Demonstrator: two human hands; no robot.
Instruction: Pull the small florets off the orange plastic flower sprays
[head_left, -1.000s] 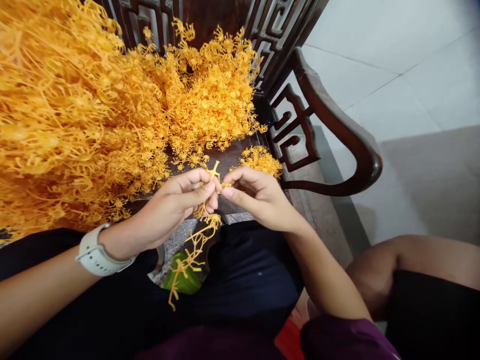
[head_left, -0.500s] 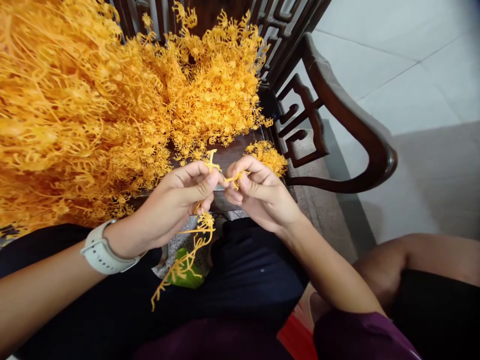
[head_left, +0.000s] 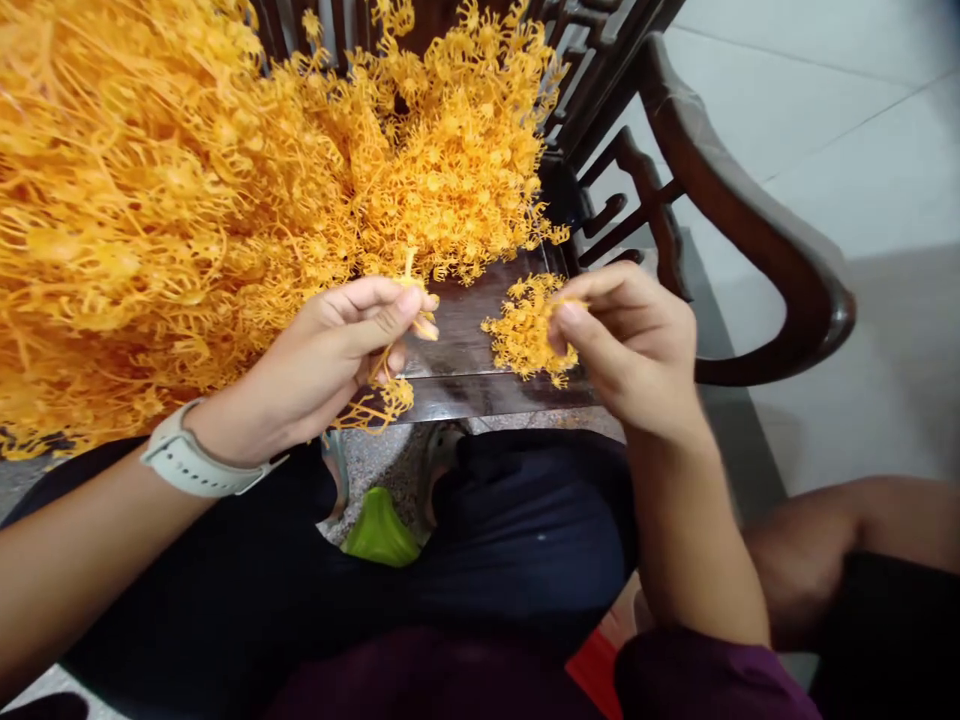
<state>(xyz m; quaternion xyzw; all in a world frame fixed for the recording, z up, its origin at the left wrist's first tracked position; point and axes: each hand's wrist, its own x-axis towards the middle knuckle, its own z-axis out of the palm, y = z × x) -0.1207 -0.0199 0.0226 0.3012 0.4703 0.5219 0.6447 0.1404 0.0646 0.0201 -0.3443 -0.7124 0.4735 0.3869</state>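
My left hand pinches a branching orange plastic flower stem between thumb and forefinger. The stem's forked tip pokes up above the fingertips, and its lower part dangles beneath the hand, with a flower head near the seat edge. My right hand is closed at the fingertips, with a bit of orange plastic flower piece showing at the thumb; most of it is hidden. Those fingers are over the right side of a small pile of loose orange flower heads on the dark wooden seat.
A big heap of orange plastic flower stems fills the left and back of the seat. At the right curves a wooden armrest. Below, between the knees, is a green plastic object. Another person's bare leg is at the lower right.
My right hand has pulled away from the left with a small orange piece and moved right to the little pile. My left hand kept the stem and rose slightly. The view shifted too.
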